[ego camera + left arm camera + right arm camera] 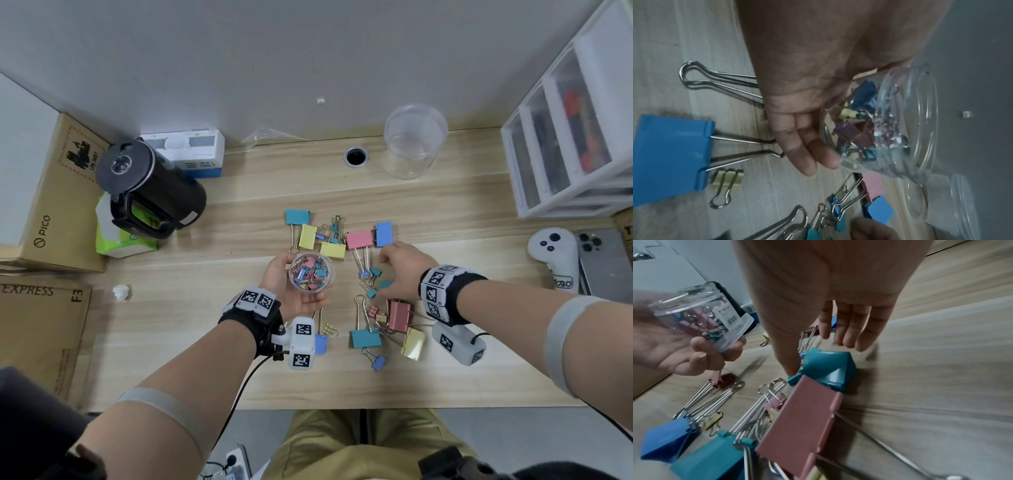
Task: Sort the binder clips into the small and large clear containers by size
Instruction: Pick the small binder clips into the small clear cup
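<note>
Right hand [399, 270] fingers extended, empty, directly over small teal clips [376, 283]. Left hand [291, 286] cradles small container [311, 272], just left; mouth up.

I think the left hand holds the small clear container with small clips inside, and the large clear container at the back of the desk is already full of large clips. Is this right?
Not quite. The left hand does hold the small clear container with small clips inside, but the large clear container at the back of the desk is empty. The head view shows this; the large clips lie on the desk.
</note>
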Tool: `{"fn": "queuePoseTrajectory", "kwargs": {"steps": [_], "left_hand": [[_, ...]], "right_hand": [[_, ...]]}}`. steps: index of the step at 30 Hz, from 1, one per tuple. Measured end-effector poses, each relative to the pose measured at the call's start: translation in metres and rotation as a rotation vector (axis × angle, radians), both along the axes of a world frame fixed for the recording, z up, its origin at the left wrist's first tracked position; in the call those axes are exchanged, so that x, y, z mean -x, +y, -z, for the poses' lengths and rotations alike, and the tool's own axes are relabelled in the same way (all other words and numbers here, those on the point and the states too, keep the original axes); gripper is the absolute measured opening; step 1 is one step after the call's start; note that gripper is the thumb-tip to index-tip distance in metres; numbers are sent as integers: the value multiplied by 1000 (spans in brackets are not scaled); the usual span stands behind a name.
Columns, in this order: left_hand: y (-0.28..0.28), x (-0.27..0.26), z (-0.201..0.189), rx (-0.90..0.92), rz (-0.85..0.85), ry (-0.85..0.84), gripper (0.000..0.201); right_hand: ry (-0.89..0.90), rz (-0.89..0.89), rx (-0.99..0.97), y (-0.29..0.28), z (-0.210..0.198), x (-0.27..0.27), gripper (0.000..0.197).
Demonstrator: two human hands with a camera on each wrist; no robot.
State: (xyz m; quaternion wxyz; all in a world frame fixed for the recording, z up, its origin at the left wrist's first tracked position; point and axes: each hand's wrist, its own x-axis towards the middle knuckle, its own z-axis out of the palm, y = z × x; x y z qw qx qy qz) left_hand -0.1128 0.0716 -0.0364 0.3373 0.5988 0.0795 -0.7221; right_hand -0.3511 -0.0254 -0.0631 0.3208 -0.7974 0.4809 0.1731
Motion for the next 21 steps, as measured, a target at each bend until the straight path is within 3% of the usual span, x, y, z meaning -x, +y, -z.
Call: {"fn": "queuePoseTrajectory", "kwargs": {"steps": [8,17,21], "left_hand": [[0,-3,1,7,-9,-7,55],[3,-4,4,3,-2,-12,52],[3,-6,2,10,-1,-7,51]], "right_hand": [[-132,-68,37,15,12,-18,76],[-190,-153,67,14,13,-25,45],[-178,-198,102,16,15,-28,52]]}}
